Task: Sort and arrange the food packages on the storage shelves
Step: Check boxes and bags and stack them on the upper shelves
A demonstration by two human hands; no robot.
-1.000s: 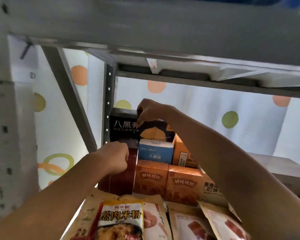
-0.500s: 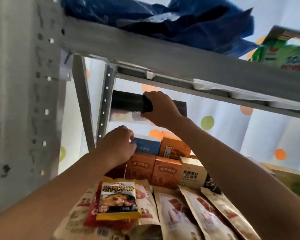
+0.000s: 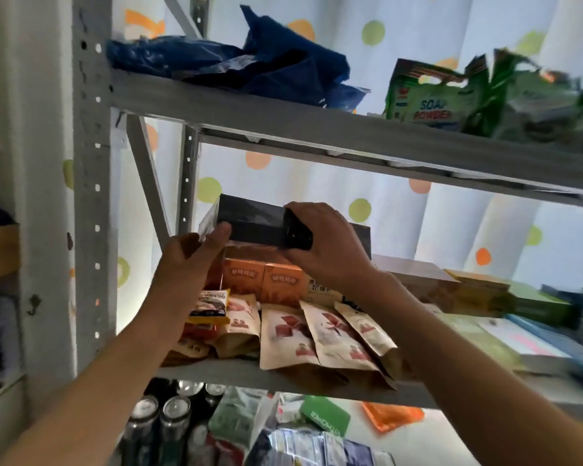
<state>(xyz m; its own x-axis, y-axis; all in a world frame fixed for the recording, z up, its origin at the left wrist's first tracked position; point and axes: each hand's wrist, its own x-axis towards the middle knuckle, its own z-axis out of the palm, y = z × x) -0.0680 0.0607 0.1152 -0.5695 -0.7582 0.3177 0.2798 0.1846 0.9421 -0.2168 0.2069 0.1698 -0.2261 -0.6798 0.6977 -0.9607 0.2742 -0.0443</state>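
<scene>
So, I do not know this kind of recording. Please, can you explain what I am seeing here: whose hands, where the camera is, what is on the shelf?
No machine here: a person wears a camera on the head, so the view looks up along their own arms. Both hands hold a black box above the middle shelf: the right hand grips its end, the left hand holds its near corner. On that shelf lie brown paper pouches in front and orange boxes behind. Above are a blue bag and soap powder; below, cans.

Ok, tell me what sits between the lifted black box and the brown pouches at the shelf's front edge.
Head view: orange boxes stand between the black box and the brown pouches.
</scene>
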